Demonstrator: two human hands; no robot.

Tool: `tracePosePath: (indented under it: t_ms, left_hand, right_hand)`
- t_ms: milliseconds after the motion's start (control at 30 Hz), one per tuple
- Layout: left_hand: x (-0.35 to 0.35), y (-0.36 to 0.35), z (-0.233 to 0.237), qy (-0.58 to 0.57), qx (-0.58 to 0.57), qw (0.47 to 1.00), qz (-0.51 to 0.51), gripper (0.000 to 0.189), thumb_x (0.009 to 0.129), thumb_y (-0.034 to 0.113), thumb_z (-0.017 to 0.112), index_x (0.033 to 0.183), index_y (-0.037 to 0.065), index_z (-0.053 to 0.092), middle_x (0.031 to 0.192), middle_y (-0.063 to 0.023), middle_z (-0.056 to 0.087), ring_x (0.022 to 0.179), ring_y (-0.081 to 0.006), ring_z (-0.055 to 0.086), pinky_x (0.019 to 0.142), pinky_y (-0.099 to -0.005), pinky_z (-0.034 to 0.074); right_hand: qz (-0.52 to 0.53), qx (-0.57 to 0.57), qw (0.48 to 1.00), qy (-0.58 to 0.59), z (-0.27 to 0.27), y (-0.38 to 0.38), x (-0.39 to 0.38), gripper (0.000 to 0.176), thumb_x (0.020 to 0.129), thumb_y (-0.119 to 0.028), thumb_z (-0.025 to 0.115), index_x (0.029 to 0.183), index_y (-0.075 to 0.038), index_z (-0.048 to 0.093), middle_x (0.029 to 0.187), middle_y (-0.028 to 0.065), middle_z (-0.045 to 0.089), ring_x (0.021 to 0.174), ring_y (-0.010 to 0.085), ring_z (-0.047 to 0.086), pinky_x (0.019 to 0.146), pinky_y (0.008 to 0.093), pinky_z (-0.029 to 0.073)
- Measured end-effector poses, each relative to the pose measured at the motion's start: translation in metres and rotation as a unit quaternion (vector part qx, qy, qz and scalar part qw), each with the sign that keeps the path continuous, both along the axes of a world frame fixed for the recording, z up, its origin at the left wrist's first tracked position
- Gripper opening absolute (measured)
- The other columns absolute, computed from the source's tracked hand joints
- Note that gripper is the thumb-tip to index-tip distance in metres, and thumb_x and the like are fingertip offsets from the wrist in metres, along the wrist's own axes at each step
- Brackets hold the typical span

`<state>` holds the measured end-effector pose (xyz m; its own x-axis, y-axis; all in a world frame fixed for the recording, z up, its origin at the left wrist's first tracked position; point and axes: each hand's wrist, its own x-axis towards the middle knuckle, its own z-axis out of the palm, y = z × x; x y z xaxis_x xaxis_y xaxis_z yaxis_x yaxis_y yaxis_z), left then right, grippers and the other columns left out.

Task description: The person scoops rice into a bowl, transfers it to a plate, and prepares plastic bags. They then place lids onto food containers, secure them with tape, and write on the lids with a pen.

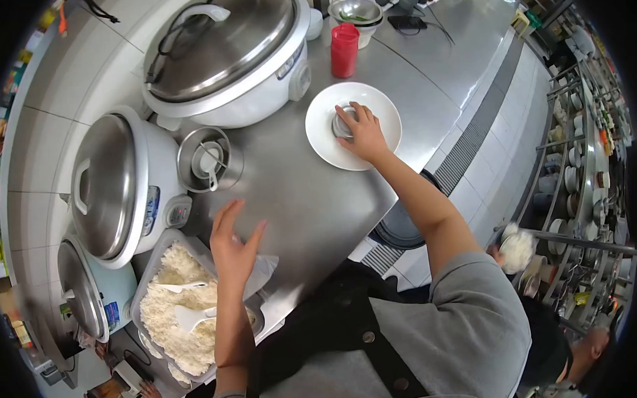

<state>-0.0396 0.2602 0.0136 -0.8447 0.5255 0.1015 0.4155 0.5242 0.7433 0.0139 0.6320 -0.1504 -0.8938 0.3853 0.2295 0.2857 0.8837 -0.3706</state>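
My right hand (362, 133) has its fingers around a small metal bowl (342, 122) on a round white plate (323, 144). Part of the bowl is hidden beneath the fingers. My left hand (234, 247) is open, fingers apart and holding nothing, over the steel counter (298, 221). Beside that forearm stands a grey tub full of cooked rice (169, 302), with two white rice paddles (193, 316) lying in it. Ahead of the left hand, a metal pot (185, 161) holds a white spoon and a smaller vessel.
Three lidded rice cookers, including a large one (276, 88), line the left wall. A red container (344, 51) and metal bowls (357, 12) stand beyond the plate. Racks of dishes (573, 169) run along the right. Other people are at lower right and lower left.
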Motion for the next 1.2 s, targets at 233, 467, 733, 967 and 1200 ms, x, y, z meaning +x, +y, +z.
tracePosePath:
  t_ms: [233,467,733,967,1200]
  left_hand:
    - [-0.055,0.138,-0.065,0.045,-0.088,0.982,-0.161,0.052,0.084,0.031,0.077,0.124,0.001,0.064,0.122,-0.0210,0.066,0.111,-0.0365,0.064,0.091,-0.0440,0.052]
    - [-0.093,0.283,-0.169,-0.019,-0.131,0.982,-0.137,0.056,0.076,0.035,0.083,0.122,0.008,0.067,0.112,-0.0185,0.070,0.103,-0.0352,0.068,0.088,-0.0452,0.053]
    - [-0.116,0.316,-0.163,-0.019,-0.252,0.951,-0.177,0.057,0.057,0.035,0.094,0.102,0.004,0.074,0.108,-0.0159,0.073,0.105,-0.0297,0.071,0.085,-0.0419,0.058]
    - [-0.052,0.296,-0.157,0.047,-0.176,0.977,-0.108,0.034,0.072,0.023,0.083,0.099,0.005,0.075,0.102,-0.0155,0.073,0.099,-0.0283,0.071,0.078,-0.0438,0.059]
    - [-0.017,0.040,-0.008,-0.082,0.185,0.951,-0.235,0.043,0.081,0.032,0.081,0.118,0.012,0.069,0.101,-0.0096,0.072,0.093,-0.0278,0.069,0.083,-0.0388,0.052]
  right_hand:
    - [-0.028,0.031,0.993,-0.113,0.015,-0.008,0.006,0.094,0.078,-0.038,0.080,0.156,-0.023,0.030,0.157,0.0176,0.030,0.146,0.0376,0.028,0.116,0.0605,0.027]
    - [0.055,-0.010,0.998,-0.003,-0.003,0.003,0.033,0.042,0.079,-0.008,0.073,0.120,-0.008,0.063,0.134,0.0064,0.057,0.128,0.0251,0.053,0.116,0.0575,0.028]
    - [0.081,0.084,0.993,-0.004,-0.023,-0.004,0.017,0.042,0.080,-0.006,0.072,0.121,-0.003,0.064,0.129,0.0081,0.060,0.123,0.0257,0.056,0.117,0.0579,0.028]
    - [0.069,0.081,0.990,-0.097,-0.014,0.001,0.015,0.032,0.080,-0.007,0.070,0.111,-0.012,0.067,0.120,0.0067,0.064,0.119,0.0296,0.059,0.116,0.0616,0.026]
    - [0.132,0.002,0.979,-0.154,-0.029,0.039,0.001,0.056,0.072,-0.021,0.083,0.123,-0.004,0.063,0.130,0.0154,0.058,0.129,0.0357,0.051,0.110,0.0631,0.035]
